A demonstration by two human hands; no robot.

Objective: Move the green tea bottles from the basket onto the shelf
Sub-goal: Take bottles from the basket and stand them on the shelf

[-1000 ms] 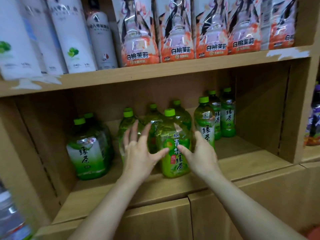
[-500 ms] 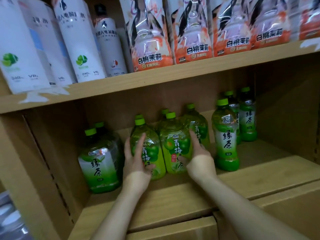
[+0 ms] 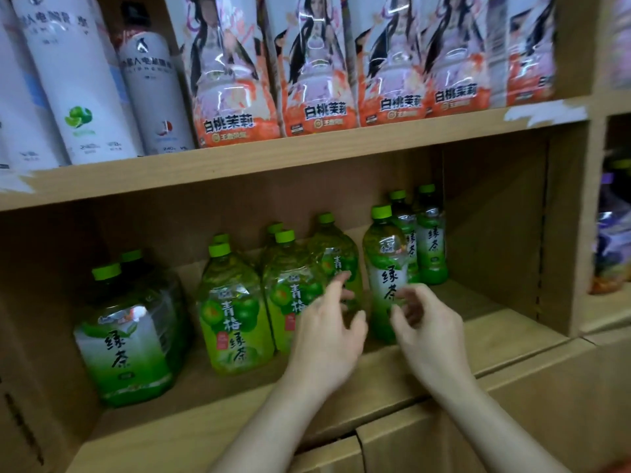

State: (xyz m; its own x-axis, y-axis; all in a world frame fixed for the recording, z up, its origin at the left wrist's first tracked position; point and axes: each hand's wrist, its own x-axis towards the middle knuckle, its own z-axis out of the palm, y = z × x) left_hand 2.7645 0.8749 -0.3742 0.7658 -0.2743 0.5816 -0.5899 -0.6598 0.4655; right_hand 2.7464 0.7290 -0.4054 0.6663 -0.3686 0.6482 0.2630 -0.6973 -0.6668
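Several green tea bottles stand on the lower cardboard shelf (image 3: 485, 329). A wide one (image 3: 123, 343) is at the left, a plum green tea bottle (image 3: 234, 312) and its neighbour (image 3: 290, 295) in the middle, and a slim bottle (image 3: 387, 271) at the right with two more (image 3: 431, 240) behind it. My left hand (image 3: 327, 332) hovers open in front of the middle bottles, fingers spread. My right hand (image 3: 423, 326) is open just in front of the slim bottle, fingers curled and blurred. Neither hand holds anything. The basket is out of view.
The upper shelf (image 3: 307, 155) carries white bottles (image 3: 78, 83) at the left and orange peach-jasmine packs (image 3: 235, 80) to the right. A cardboard side wall (image 3: 566, 216) closes the shelf at the right; more goods (image 3: 614, 240) sit beyond it.
Both hands let go of the middle plum tea bottles and shifted right, toward the slim bottle. The middle bottles now stand pushed together on the shelf.
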